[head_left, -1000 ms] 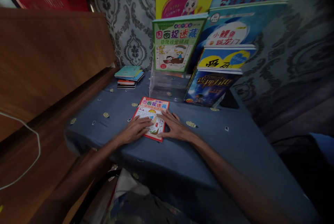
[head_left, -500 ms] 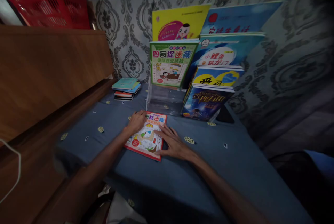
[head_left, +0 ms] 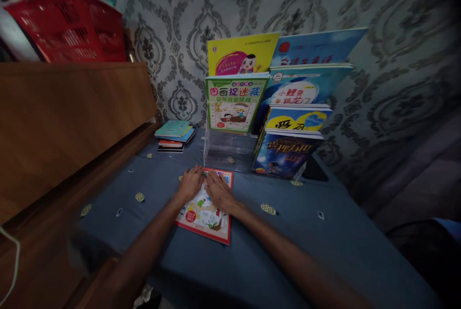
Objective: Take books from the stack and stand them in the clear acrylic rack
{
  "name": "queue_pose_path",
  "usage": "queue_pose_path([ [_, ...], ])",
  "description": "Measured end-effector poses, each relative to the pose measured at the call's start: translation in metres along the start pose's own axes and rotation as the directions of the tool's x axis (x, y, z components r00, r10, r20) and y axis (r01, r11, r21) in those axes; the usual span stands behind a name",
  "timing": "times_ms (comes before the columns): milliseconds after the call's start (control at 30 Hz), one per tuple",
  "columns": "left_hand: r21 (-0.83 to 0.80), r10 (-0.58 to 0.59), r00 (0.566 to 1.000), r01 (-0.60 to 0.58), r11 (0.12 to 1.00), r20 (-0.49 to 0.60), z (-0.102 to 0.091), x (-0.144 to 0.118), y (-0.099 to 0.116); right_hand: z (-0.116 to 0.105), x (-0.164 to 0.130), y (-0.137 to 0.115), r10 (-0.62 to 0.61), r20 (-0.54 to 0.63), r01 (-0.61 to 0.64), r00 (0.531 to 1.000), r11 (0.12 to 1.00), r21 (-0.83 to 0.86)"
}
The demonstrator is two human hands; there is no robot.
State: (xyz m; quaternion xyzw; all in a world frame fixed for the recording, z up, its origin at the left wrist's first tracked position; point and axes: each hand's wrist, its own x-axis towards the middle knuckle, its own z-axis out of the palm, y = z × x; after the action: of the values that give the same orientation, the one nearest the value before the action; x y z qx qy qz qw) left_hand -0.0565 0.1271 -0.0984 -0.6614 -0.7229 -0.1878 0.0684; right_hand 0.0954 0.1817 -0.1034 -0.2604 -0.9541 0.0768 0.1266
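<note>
A red-bordered picture book [head_left: 205, 213] lies closed on the blue cloth of the table, its colourful cover facing up. My left hand [head_left: 191, 184] rests flat over the book's upper left part, fingers stretched out. Beside it, my right hand [head_left: 219, 190] lies flat across the upper middle of the cover, fingers extended away from me. The two hands nearly meet and hide much of the title. Just beyond the book stands a clear acrylic book stand [head_left: 225, 151], with a green-bordered picture book [head_left: 236, 107] upright in its left side.
More books fill the stand: a yellow book [head_left: 234, 50], a light blue one [head_left: 313, 83] and a dark blue one [head_left: 283, 155]. A small stack of books [head_left: 174, 131] lies at the back left. A red basket [head_left: 82, 26] sits on a wooden cabinet [head_left: 72, 122] to the left.
My right hand has moved from the book's right edge onto the upper middle of its cover, close to my left hand. The camera view has tilted upward slightly.
</note>
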Motion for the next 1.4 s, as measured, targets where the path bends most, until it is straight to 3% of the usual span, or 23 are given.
queue_pose_path([
  [133, 0.010, -0.009, 1.000, 0.009, 1.000, 0.001, 0.000, 0.000, 0.000, -0.002, 0.004, 0.005, 0.061, -0.032, -0.061, 0.998, 0.998, -0.014],
  [333, -0.023, -0.056, 0.998, 0.057, 0.998, 0.032, -0.003, -0.001, 0.004, -0.012, -0.011, 0.010, 0.227, -0.016, -0.228, 0.974, 0.971, -0.072],
  [533, -0.029, -0.064, 0.997, 0.065, 0.997, 0.033, -0.005, -0.001, 0.004, -0.016, -0.018, 0.007, 0.319, -0.004, -0.318, 0.948, 0.945, -0.077],
  [900, -0.055, -0.056, 0.998, 0.058, 0.997, 0.026, -0.008, -0.002, 0.003, -0.008, -0.027, 0.013, 0.200, -0.004, -0.200, 0.980, 0.977, -0.071],
  [1233, -0.072, -0.057, 0.997, 0.060, 0.996, 0.049, -0.007, -0.003, 0.002, -0.009, -0.075, -0.019, 0.017, 0.032, -0.015, 0.999, 0.998, -0.055],
  [1400, -0.074, -0.045, 0.997, 0.050, 0.996, 0.066, -0.008, -0.002, 0.001, -0.011, -0.084, -0.026, -0.040, 0.068, 0.043, 0.997, 0.998, -0.038],
])
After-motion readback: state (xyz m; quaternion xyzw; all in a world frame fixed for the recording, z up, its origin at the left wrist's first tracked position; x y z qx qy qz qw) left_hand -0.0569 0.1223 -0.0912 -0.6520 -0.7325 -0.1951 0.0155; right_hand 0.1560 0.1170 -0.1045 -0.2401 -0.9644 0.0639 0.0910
